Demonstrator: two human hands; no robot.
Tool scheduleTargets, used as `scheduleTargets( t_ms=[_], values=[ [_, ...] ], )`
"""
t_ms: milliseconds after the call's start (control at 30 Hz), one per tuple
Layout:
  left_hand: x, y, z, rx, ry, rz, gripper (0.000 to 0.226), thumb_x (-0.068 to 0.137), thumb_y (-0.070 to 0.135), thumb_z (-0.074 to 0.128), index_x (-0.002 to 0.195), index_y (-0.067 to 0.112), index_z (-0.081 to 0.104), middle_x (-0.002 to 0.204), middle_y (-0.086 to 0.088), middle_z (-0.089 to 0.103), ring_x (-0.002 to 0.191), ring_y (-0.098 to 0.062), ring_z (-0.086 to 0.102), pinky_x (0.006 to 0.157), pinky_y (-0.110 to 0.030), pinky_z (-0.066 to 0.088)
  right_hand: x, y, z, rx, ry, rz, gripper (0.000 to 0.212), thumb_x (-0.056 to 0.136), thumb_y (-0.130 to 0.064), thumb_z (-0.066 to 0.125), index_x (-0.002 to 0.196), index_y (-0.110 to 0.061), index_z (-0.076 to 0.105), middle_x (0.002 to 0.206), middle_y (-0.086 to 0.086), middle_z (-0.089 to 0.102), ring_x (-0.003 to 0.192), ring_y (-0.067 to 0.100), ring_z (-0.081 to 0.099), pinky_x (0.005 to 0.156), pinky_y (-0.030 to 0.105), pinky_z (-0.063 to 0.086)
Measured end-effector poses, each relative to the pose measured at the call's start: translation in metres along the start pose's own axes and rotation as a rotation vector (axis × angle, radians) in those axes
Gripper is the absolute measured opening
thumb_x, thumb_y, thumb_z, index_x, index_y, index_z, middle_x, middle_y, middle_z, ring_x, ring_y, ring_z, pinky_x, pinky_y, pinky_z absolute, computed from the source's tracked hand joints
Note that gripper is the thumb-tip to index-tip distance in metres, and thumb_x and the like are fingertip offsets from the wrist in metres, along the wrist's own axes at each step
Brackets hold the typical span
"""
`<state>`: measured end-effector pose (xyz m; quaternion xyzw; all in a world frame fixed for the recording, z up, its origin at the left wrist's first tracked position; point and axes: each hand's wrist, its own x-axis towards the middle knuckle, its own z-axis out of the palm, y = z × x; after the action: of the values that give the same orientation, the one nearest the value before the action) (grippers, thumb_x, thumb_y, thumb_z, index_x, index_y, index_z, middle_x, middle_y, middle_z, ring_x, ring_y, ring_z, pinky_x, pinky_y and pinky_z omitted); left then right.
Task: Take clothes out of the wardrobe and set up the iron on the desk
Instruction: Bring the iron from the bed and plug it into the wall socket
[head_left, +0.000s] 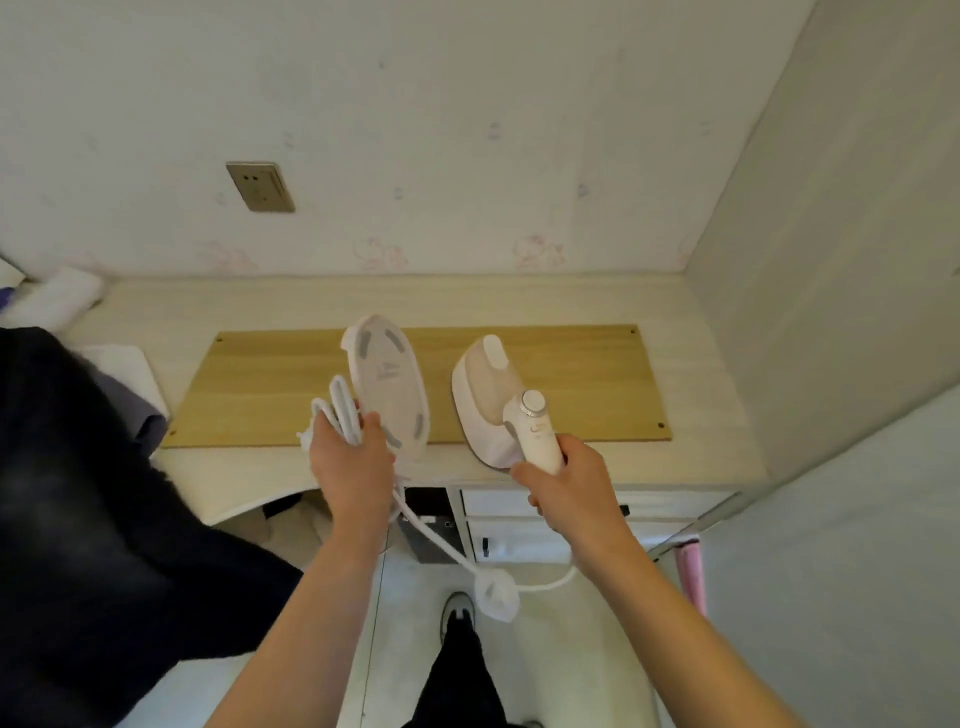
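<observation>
A white and pale pink steam iron (488, 395) hangs just above the desk (691, 457), my right hand (558, 470) gripping its handle. My left hand (350, 457) holds the iron's white oval base plate (387, 387) upright over the desk, together with a coiled bundle of the white cord (337, 415). The rest of the cord runs down under both hands, and its plug (498, 592) dangles near the floor. Dark clothes (78, 493) are draped at the left edge of the view.
A light wooden board (582, 395) lies flat on the desk. A wall socket (260, 186) sits on the wall above the desk's left part. White drawers (519, 525) are under the desk. A grey wardrobe side (831, 260) bounds the right. White and purple cloth (130, 374) lies at the left.
</observation>
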<state>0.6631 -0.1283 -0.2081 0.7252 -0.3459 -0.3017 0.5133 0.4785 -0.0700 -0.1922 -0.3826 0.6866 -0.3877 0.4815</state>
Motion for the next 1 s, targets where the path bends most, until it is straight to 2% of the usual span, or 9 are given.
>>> scheduleTargets(
  t_ms=[100, 233, 433, 533, 600, 700, 767, 900, 1000],
  values=[
    [0.035, -0.001, 0.021, 0.034, -0.064, -0.012, 0.017, 0.093, 0.020, 0.059, 0.107, 0.010, 0.055, 0.090, -0.009, 0.064, 0.070, -0.023, 0.065, 0.050, -0.025, 0.047, 0.029, -0.012, 0.007, 0.011, 0.056, 0.017, 0.016, 0.076, -0.016, 0.068, 0.089, -0.019, 0.058, 0.076, 0.004, 0.061, 0.065, 0.018, 0.055, 0.056, 0.031, 0.040],
    [0.072, -0.007, 0.047, 0.075, -0.151, -0.073, 0.018, 0.091, 0.019, 0.059, 0.106, 0.010, 0.055, 0.090, -0.011, 0.063, 0.074, -0.028, 0.065, 0.056, -0.032, 0.051, 0.061, -0.024, 0.015, 0.019, 0.145, 0.047, 0.015, 0.074, -0.017, 0.069, 0.086, -0.019, 0.059, 0.076, 0.005, 0.062, 0.066, 0.020, 0.056, 0.058, 0.033, 0.044],
    [0.099, -0.013, 0.086, 0.153, -0.276, -0.163, 0.018, 0.091, 0.023, 0.060, 0.103, 0.011, 0.055, 0.088, -0.011, 0.064, 0.073, -0.030, 0.066, 0.066, -0.042, 0.056, 0.088, -0.028, 0.017, 0.010, 0.242, 0.090, 0.016, 0.074, -0.016, 0.069, 0.085, -0.021, 0.058, 0.081, 0.006, 0.064, 0.069, 0.022, 0.059, 0.059, 0.034, 0.046],
    [0.101, -0.019, 0.104, 0.197, -0.320, -0.146, 0.018, 0.089, 0.027, 0.062, 0.099, 0.013, 0.056, 0.085, -0.011, 0.065, 0.069, -0.029, 0.067, 0.068, -0.048, 0.058, 0.098, -0.025, 0.011, -0.012, 0.281, 0.107, 0.017, 0.074, -0.017, 0.070, 0.086, -0.020, 0.058, 0.081, 0.006, 0.064, 0.070, 0.023, 0.060, 0.060, 0.036, 0.047],
    [0.100, -0.021, 0.115, 0.214, -0.361, -0.126, 0.019, 0.090, 0.025, 0.061, 0.102, 0.011, 0.056, 0.084, -0.011, 0.064, 0.067, -0.027, 0.065, 0.063, -0.044, 0.057, 0.103, -0.023, 0.005, -0.024, 0.305, 0.120, 0.016, 0.075, -0.016, 0.070, 0.086, -0.019, 0.058, 0.081, 0.007, 0.064, 0.070, 0.023, 0.060, 0.059, 0.034, 0.047],
    [0.094, -0.020, 0.131, 0.208, -0.414, -0.145, 0.019, 0.093, 0.018, 0.057, 0.109, 0.009, 0.053, 0.079, -0.008, 0.060, 0.067, -0.025, 0.063, 0.050, -0.026, 0.045, 0.108, -0.021, -0.007, -0.032, 0.321, 0.150, 0.015, 0.075, -0.015, 0.068, 0.086, -0.018, 0.058, 0.080, 0.007, 0.063, 0.068, 0.021, 0.058, 0.056, 0.031, 0.044],
    [0.089, -0.020, 0.144, 0.194, -0.432, -0.149, 0.029, 0.093, 0.014, 0.058, 0.119, 0.005, 0.052, 0.085, -0.012, 0.063, 0.070, -0.028, 0.064, 0.048, -0.022, 0.043, 0.111, -0.019, -0.017, -0.035, 0.334, 0.166, 0.015, 0.075, -0.015, 0.068, 0.087, -0.017, 0.058, 0.080, 0.007, 0.063, 0.068, 0.020, 0.057, 0.056, 0.031, 0.043],
    [0.077, -0.019, 0.169, 0.196, -0.453, -0.205, 0.016, 0.091, 0.009, 0.059, 0.101, 0.000, 0.051, 0.079, -0.012, 0.060, 0.068, -0.029, 0.062, 0.048, -0.022, 0.042, 0.118, -0.017, -0.037, -0.054, 0.360, 0.195, 0.016, 0.074, -0.016, 0.068, 0.086, -0.018, 0.057, 0.079, 0.007, 0.063, 0.067, 0.021, 0.058, 0.055, 0.030, 0.042],
    [0.069, -0.020, 0.186, 0.159, -0.460, -0.341, 0.011, 0.092, 0.009, 0.059, 0.101, 0.002, 0.058, 0.080, -0.015, 0.063, 0.054, -0.018, 0.058, 0.043, -0.020, 0.039, 0.123, -0.014, -0.052, -0.060, 0.367, 0.209, 0.019, 0.075, -0.016, 0.068, 0.091, -0.017, 0.058, 0.084, 0.008, 0.064, 0.072, 0.022, 0.060, 0.056, 0.029, 0.043]
  ],
)
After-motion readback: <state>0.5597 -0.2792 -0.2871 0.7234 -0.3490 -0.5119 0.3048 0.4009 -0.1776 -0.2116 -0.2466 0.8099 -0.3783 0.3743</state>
